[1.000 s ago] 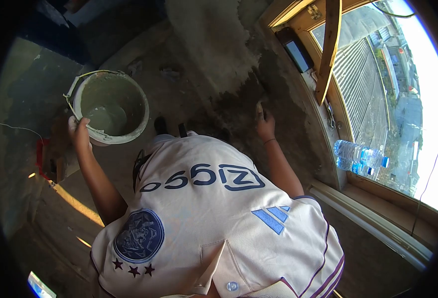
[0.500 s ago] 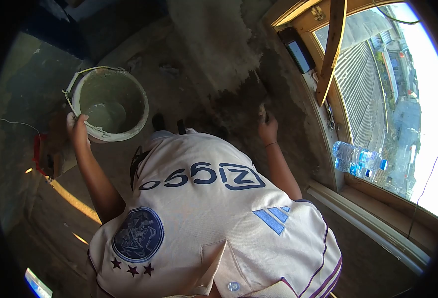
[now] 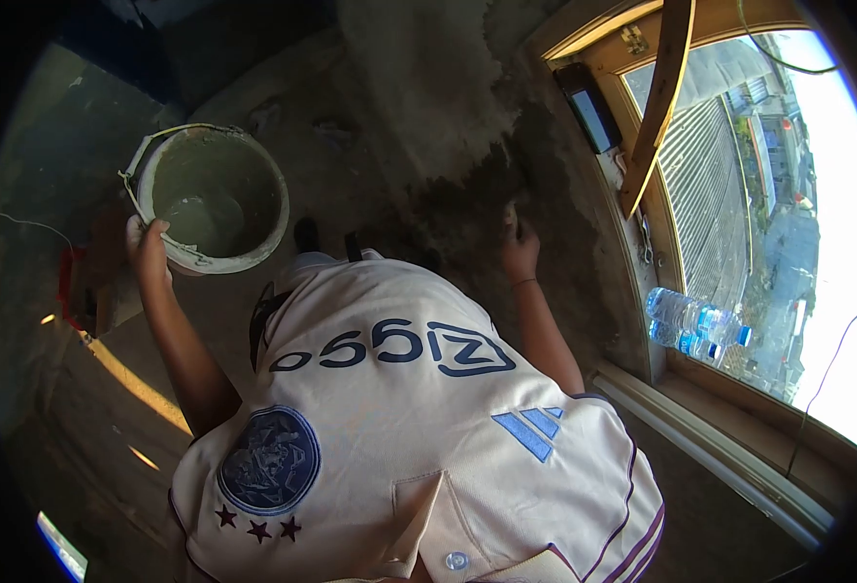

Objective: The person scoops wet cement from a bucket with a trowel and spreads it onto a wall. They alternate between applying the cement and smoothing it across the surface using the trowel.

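Window (image 3: 739,214): the biggest thing, at R side; roofs & bright sky are seen thru it.
Shirt (image 3: 389,389): white, of the person, w/ dark letters, 1 round badge, 3 stars & blue stripes.
Bucket (image 3: 258,185): the thing in hand, at L of the person, held by its rim; the mouth faces the camera, w/ some greyish stuff at the bottom.
Dark patch (image 3: 472,199): on the grey surface ahead, irregular edge, wet-looking.
Plank (image 3: 663,107): wooden, slanting across the window edge.
L hand (image 3: 150,248): clamped on the bucket rim, near the spot where the wire handle (image 3: 128,189) hangs.
R hand (image 3: 520,255): near the dark patch, well apart from the bucket; fingers look curled, but I can't tell if the grip is closed on smth, too dark & small.
Bottles (image 3: 692,323): 2 pcs, clear, blue caps, beside the window.
Phone (image 3: 588,109): dark body, pale screen, by the window frame.
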`<state>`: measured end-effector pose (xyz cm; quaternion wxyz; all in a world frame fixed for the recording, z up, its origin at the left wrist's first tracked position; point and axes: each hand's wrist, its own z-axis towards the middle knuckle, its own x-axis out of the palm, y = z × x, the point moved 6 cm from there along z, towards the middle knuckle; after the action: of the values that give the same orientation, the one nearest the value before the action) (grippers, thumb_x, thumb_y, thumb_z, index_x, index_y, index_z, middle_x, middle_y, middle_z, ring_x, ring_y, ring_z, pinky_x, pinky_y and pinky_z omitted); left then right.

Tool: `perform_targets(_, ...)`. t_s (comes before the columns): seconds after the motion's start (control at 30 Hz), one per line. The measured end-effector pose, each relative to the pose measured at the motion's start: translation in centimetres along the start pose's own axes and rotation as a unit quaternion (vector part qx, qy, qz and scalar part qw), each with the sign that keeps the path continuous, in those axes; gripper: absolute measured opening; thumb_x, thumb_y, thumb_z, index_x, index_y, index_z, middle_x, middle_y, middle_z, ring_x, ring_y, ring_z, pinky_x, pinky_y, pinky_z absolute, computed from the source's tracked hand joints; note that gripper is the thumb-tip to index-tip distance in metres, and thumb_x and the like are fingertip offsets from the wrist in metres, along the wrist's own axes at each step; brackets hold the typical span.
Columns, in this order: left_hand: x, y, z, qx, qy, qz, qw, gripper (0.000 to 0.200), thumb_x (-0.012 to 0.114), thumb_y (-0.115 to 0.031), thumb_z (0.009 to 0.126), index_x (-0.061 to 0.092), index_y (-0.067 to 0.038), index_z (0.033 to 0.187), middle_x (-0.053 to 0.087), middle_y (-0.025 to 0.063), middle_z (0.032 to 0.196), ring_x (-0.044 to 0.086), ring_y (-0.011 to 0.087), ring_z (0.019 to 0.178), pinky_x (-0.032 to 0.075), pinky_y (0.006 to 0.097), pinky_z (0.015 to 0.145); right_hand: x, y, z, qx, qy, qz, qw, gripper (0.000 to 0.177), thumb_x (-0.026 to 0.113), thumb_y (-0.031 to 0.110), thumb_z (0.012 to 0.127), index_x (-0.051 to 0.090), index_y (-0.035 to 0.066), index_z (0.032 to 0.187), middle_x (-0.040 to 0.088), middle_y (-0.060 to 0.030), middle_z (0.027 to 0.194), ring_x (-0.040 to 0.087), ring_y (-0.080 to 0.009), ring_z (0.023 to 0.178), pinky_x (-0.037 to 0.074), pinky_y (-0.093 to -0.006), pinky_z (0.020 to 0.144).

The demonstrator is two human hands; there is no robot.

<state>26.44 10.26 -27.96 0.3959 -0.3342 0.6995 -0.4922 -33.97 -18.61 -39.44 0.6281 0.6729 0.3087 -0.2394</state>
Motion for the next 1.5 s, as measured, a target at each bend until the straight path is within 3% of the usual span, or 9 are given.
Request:
perform_targets(0.37, -0.2, 0.4, -0.3, -0.017, -0.005, -0.01, 1.0, 0.028, 0.056, -0.003, 0.069, 0.053, 0.0, 0.096, 0.056, 0.0048, 0.092, 0.053, 0.0148, 0.086, 0.041, 0.027, 0.081, 2.1, -5.6, -0.5, 0.186, 0.088, -0.049, 0.977, 0.04, 0.057, 0.035, 0.088, 0.062, -0.005, 0.094, 0.06, -0.0098, 0.068, 0.058, -0.0165, 0.061, 0.044, -0.0323, 0.057)
perform_targets(0.5, -1.1, 1.6, 0.1, -0.007, -0.003, 0.014, 1.0, 0.032, 0.058, -0.005, 0.069, 0.054, -0.002, 0.1, 0.057, 0.0045, 0.093, 0.054, 0.0158, 0.086, 0.041, 0.0281, 0.08, 0.4, 0.7, -2.6, 0.045, -0.04, 0.057, 0.997, 0.042, 0.058, 0.037, 0.088, 0.063, -0.005, 0.091, 0.057, -0.0071, 0.064, 0.054, -0.0134, 0.059, 0.042, -0.0308, 0.055)
perform_targets(0.6, -0.4, 0.6, -0.5, -0.011, -0.005, 0.002, 1.0, 0.031, 0.057, -0.004, 0.069, 0.053, -0.001, 0.099, 0.057, 0.0049, 0.093, 0.054, 0.0157, 0.086, 0.042, 0.0279, 0.08, 0.6, -0.5, -2.6, 0.084, -0.022, 0.063, 0.994, 0.042, 0.057, 0.035, 0.087, 0.062, -0.006, 0.093, 0.063, -0.025, 0.083, 0.064, -0.0342, 0.084, 0.046, -0.0371, 0.071)
perform_targets(0.7, -0.3, 0.6, -0.2, -0.013, 0.0, 0.0, 1.0, 0.029, 0.056, -0.003, 0.069, 0.053, 0.0, 0.098, 0.057, 0.0057, 0.093, 0.053, 0.0157, 0.086, 0.042, 0.0277, 0.079, 1.8, -3.4, -1.6, 0.086, 0.065, -0.025, 0.994, 0.043, 0.058, 0.036, 0.088, 0.061, -0.006, 0.097, 0.059, -0.0084, 0.069, 0.051, -0.0129, 0.059, 0.042, -0.0308, 0.056)
perform_targets(0.77, -0.1, 0.5, -0.2, -0.014, 0.004, 0.001, 1.0, 0.029, 0.056, -0.003, 0.069, 0.053, 0.0, 0.098, 0.057, 0.0059, 0.093, 0.054, 0.0158, 0.086, 0.042, 0.0278, 0.079, 0.4, -0.6, -2.6, 0.301, 0.099, 0.016, 0.948, 0.041, 0.057, 0.033, 0.088, 0.061, -0.006, 0.1, 0.06, -0.0096, 0.07, 0.054, -0.0153, 0.061, 0.043, -0.032, 0.058)
perform_targets(1.0, -0.2, 0.2, -0.5, -0.011, 0.008, -0.004, 1.0, 0.029, 0.056, -0.003, 0.069, 0.053, 0.0, 0.097, 0.057, 0.0061, 0.092, 0.054, 0.0156, 0.084, 0.042, 0.0274, 0.079, -1.5, 1.1, -3.0, 0.027, -0.058, 0.045, 0.997, 0.039, 0.058, 0.034, 0.085, 0.063, -0.003, 0.095, 0.063, -0.026, 0.087, 0.063, -0.0367, 0.088, 0.047, -0.0389, 0.076)
perform_targets(1.17, 0.5, -0.1, -0.2, -0.004, 0.009, -0.023, 1.0, 0.029, 0.056, -0.003, 0.069, 0.053, 0.0, 0.097, 0.057, 0.0057, 0.092, 0.054, 0.0152, 0.084, 0.042, 0.0273, 0.079, -0.3, 0.2, -2.5, 0.333, 0.14, 0.058, 0.931, 0.039, 0.057, 0.035, 0.088, 0.061, -0.002, 0.1, 0.06, -0.0079, 0.07, 0.053, -0.0131, 0.054, 0.042, -0.0299, 0.049)
perform_targets(1.27, 0.6, 0.0, -0.2, 0.003, 0.012, -0.021, 1.0, 0.028, 0.056, -0.003, 0.069, 0.053, 0.0, 0.096, 0.057, 0.0054, 0.092, 0.053, 0.015, 0.084, 0.042, 0.0273, 0.079, -0.3, -3.0, -1.5, 0.099, 0.053, 0.069, 0.991, 0.038, 0.057, 0.037, 0.088, 0.061, 0.0, 0.098, 0.058, -0.0039, 0.067, 0.051, -0.0106, 0.053, 0.04, -0.0289, 0.046)
perform_targets(1.5, 0.2, 0.3, -0.3, 0.0, 0.014, -0.016, 1.0, 0.028, 0.056, -0.003, 0.069, 0.053, 0.0, 0.097, 0.057, 0.0052, 0.092, 0.054, 0.0151, 0.084, 0.042, 0.0269, 0.079, 0.2, -1.8, -3.1, 0.156, 0.046, 0.114, 0.98, 0.034, 0.061, 0.035, 0.086, 0.062, 0.001, 0.094, 0.055, -0.0023, 0.065, 0.048, -0.0087, 0.051, 0.038, -0.0279, 0.045)
